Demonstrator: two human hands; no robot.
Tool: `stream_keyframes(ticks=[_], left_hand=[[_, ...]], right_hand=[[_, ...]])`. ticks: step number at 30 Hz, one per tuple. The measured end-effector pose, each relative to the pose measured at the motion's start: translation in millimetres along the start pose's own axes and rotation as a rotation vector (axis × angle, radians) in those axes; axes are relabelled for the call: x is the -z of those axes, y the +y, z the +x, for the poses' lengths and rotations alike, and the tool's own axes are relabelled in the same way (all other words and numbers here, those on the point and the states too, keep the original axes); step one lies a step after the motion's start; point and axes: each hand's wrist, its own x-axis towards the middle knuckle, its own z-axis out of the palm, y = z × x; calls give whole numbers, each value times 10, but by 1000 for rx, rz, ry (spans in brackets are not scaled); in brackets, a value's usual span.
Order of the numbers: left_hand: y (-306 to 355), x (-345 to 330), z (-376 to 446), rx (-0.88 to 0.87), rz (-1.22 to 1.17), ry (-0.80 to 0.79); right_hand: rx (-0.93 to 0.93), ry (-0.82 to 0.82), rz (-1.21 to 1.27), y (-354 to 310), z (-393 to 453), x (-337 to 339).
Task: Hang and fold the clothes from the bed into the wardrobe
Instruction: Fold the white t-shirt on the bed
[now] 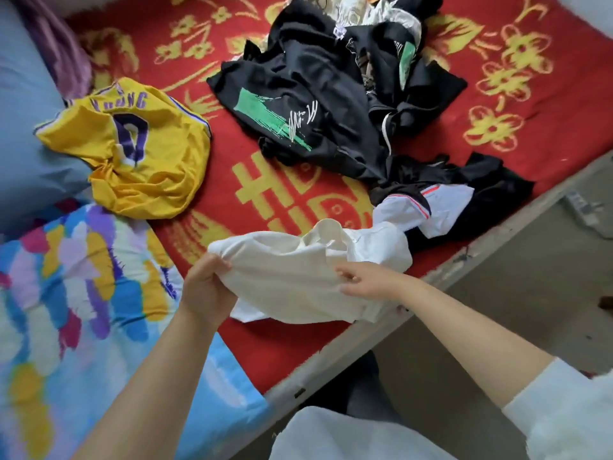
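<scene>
Head view, looking down over the near edge of a bed. A cream-white shirt (298,273) sits at the near edge of the red blanket (282,353), bunched and partly lifted, its collar turned up toward the middle of the bed.

Left hand (207,287): fingers curled round the shirt's left end, gripping a fold of cloth; knuckles toward the camera. Right hand (361,280): lies on top of the shirt's right half, thumb and forefinger pinching a small fold of the fabric, other fingers stretched loosely beneath. The shirt spans between the two hands, its lower hem hanging just over the bed's edge. Both forearms are bare; a white sleeve (560,413) is pushed up on the right arm.

Other clothes on the blanket: a yellow jersey (132,154) with purple lettering, crumpled, well to the left of the shirt and beyond the left hand, touching a blue pillow (26,127). A heap of black garments (331,104), one with a green print, lies beyond the shirt toward the middle of the bed. A white garment with a red-trimmed edge (428,207) lies just beyond the right hand, touching the shirt's far right end and overlapping black cloth.

A multicoloured quilt (66,293) covers the near left corner, beside the left forearm. The blanket carries yellow flower patterns. Grey floor (530,293) shows at right, below the bed's edge.
</scene>
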Motion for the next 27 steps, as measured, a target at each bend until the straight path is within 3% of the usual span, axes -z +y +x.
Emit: stream_keyframes(ticks=[4, 7, 10, 14, 16, 18, 20, 23, 25, 27], left_hand=[[-471, 660, -159, 295, 337, 613], [-850, 998, -304, 594, 962, 806], [-1085, 964, -329, 603, 1410, 656], [-1390, 757, -50, 344, 1754, 119], [-1514, 716, 110, 276, 1846, -34], [-1569, 722, 253, 284, 1948, -81], [-1556, 770, 363, 391, 2106, -96], [-1463, 861, 427, 556, 2278, -116], [-1275, 867, 425, 596, 2290, -35], [-1013, 899, 430, 520, 2227, 127]], right_hand=[[-66, -210, -686, 136, 275, -414], [-46, -325, -838, 228, 378, -594], [-6, -272, -809, 296, 446, -622], [160, -204, -1002, 305, 580, -485], [346, -84, -1122, 329, 717, -477], [419, 17, -1184, 334, 908, -439], [291, 27, -1279, 323, 1073, -361], [243, 45, -1415, 162, 1145, -147], [349, 2, -1440, 136, 1193, 46], [525, -57, -1407, -19, 1191, 348]])
